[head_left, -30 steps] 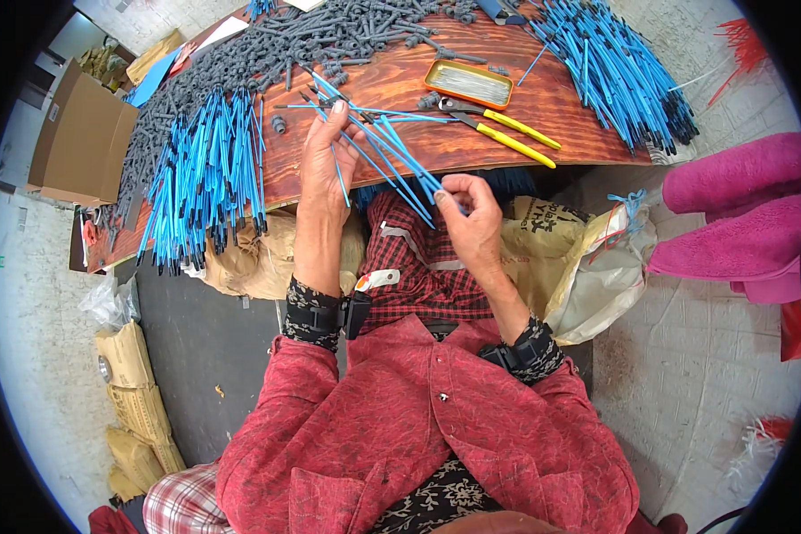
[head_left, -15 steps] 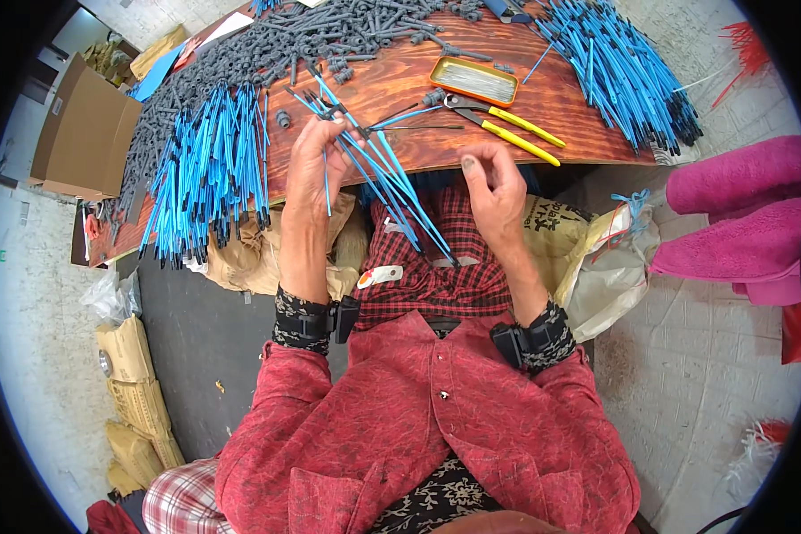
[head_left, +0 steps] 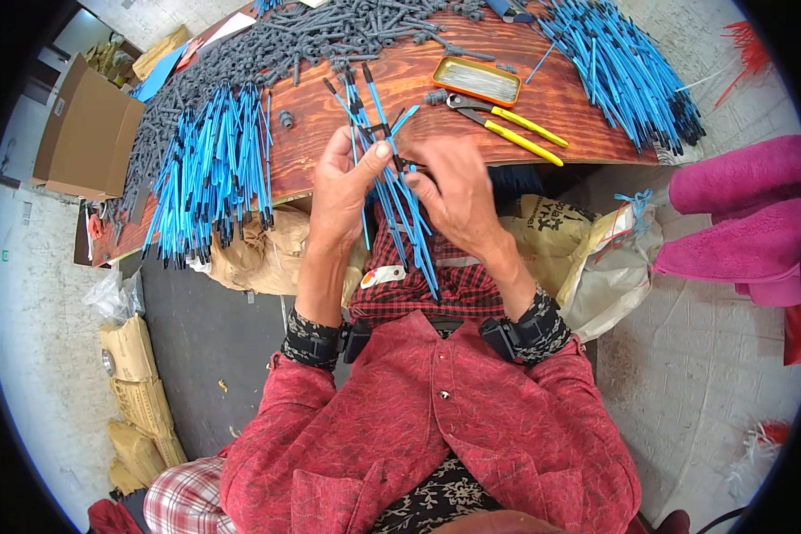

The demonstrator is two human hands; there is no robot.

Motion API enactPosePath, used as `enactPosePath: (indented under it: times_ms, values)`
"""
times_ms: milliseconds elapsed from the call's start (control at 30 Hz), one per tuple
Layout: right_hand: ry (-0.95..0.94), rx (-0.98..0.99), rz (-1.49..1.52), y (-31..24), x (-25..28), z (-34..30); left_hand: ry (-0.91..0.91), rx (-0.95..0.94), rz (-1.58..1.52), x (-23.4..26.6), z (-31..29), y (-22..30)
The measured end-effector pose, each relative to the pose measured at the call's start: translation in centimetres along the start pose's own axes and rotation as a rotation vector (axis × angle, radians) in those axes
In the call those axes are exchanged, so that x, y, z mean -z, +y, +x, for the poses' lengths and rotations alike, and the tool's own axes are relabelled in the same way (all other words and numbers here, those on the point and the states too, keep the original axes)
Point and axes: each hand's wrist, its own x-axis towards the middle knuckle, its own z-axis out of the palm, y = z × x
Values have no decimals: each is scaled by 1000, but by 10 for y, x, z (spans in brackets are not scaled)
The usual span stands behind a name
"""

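Observation:
A loose bunch of thin blue rods with black ends [head_left: 405,227] hangs above my lap at the table's front edge. My left hand [head_left: 340,189] is closed around its upper part, thumb lying over a black fitting [head_left: 377,132] that joins the rods. From the right, my right hand [head_left: 458,191] reaches in against the same bunch. Its fingers are bent in a pinch beside the dark pieces and blurred by motion, so what lies between them is hidden.
On the wooden table [head_left: 316,147] lie yellow-handled pliers [head_left: 525,133], an orange-rimmed tin of thin pins [head_left: 478,80] and heaped grey connectors [head_left: 329,37]. Blue rods are piled at left [head_left: 214,169] and right [head_left: 618,76]. A cardboard box [head_left: 89,129] stands far left; sacks [head_left: 547,222] sit under the edge.
My right hand has moved left onto the bunch. The left hand has shifted slightly right, and the rods now stand more upright.

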Motion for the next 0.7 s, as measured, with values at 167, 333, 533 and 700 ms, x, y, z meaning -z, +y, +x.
enactPosePath:
  times_ms: [167, 333, 533, 700]
  values:
    - [-221, -384, 570, -19, -18, -25, 79, 6, -237, 3, -14, -2]
    - [-257, -264, 424, -21, -20, -28, 96, 47, -167, 17, -24, -18]
    - [-244, -108, 338, -20, -22, -33, 109, 32, -201, 24, -27, -24]
    - [-270, -82, 266, -17, -24, -34, 111, 9, -87, 20, -33, -24]
